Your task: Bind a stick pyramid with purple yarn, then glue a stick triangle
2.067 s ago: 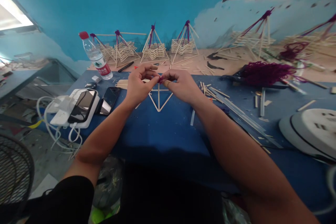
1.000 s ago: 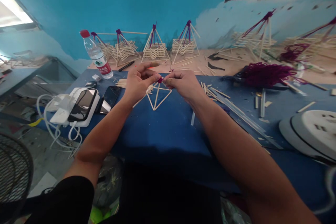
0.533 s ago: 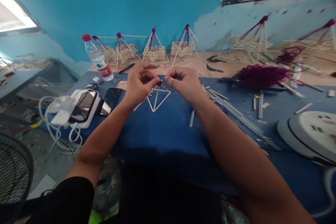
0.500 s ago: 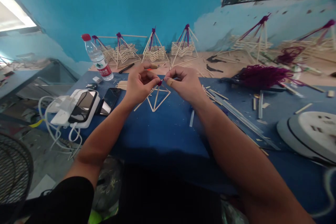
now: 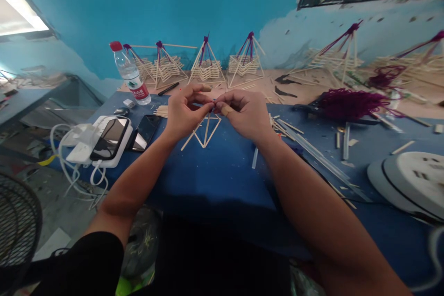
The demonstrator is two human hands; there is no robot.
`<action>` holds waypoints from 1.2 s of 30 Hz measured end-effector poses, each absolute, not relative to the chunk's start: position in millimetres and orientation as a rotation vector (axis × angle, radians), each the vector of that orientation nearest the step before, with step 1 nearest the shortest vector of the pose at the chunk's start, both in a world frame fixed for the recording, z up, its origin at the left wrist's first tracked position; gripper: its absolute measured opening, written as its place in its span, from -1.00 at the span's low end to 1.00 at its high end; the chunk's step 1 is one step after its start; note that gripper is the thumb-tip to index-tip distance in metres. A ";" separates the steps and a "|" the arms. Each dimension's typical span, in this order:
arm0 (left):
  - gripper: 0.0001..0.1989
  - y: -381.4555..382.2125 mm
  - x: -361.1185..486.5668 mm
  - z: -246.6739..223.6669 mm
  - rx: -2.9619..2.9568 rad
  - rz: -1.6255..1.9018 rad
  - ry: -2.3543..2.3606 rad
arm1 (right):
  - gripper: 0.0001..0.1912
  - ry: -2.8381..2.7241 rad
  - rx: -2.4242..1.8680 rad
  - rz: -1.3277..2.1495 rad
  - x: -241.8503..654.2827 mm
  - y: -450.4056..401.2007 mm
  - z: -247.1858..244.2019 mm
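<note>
Above the blue table, my left hand (image 5: 185,113) and my right hand (image 5: 245,114) meet fingertip to fingertip. Both are closed in a pinch at the top of a small pyramid-like frame of thin wooden sticks (image 5: 206,135). Purple yarn is wound at that top; now the fingers cover most of it. The frame's lower corner points toward me, and one stick reaches out to the left. A bundle of wooden sticks (image 5: 161,111) lies just left of my left hand.
Stick pyramids tied with purple yarn (image 5: 206,62) line the wall. At left are a water bottle (image 5: 136,84), phones (image 5: 110,138) and a power strip (image 5: 101,155). Purple yarn (image 5: 354,104), clear glue sticks (image 5: 314,152) and a round white socket unit (image 5: 412,180) occupy the right.
My fingertips have come closer together over the purple yarn, which shows less now. The stick frame has turned slightly. The whole view has shifted a little.
</note>
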State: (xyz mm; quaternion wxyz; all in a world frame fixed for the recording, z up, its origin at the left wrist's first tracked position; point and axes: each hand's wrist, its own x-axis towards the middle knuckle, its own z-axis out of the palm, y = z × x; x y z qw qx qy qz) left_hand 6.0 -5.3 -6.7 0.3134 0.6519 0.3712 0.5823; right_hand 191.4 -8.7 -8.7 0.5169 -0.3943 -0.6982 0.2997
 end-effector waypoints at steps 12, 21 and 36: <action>-0.53 -8.0 3.1 -3.2 1.914 1.505 1.026 | -0.90 -1.695 -0.983 0.615 186.0 -12.0 -10.3; -0.52 -0.4 -0.7 -9.1 2.094 1.551 1.024 | -0.81 -1.774 -1.239 0.369 180.4 -20.2 -0.6; -0.51 -0.8 -2.8 -7.2 2.116 1.518 0.945 | -0.63 -1.706 -0.966 0.773 180.5 -21.2 -0.5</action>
